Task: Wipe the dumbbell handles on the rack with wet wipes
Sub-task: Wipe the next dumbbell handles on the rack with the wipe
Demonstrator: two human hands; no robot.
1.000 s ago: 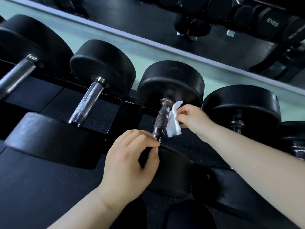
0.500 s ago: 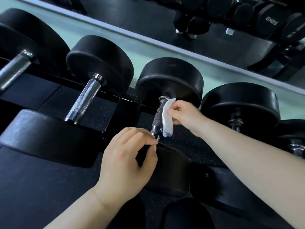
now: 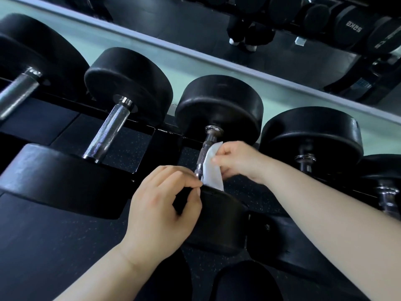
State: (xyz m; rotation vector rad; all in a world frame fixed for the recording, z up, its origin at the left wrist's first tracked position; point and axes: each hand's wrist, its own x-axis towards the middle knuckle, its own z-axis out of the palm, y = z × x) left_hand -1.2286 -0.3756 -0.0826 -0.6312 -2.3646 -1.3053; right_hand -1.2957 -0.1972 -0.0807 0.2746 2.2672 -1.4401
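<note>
Two bare arms reach forward: the left forearm (image 3: 104, 272) rises from the lower left, and the right forearm (image 3: 325, 205) comes in from the right edge toward the centre. The left hand (image 3: 160, 205) shows its back, fingers (image 3: 173, 177) curled over and thumb (image 3: 193, 205) bent up so its tip nearly meets the index tip; whether they pinch anything is hard to tell. Just beyond it, the right hand (image 3: 236, 159) curls its fingers, pinching a white wipe (image 3: 211, 168) that hangs from them.

bare forearms (image 3: 325, 205), and in the mirror (image 3: 173, 22) what seem their dark trousers (image 3: 249, 29) and white shoes (image 3: 235, 41).
</note>
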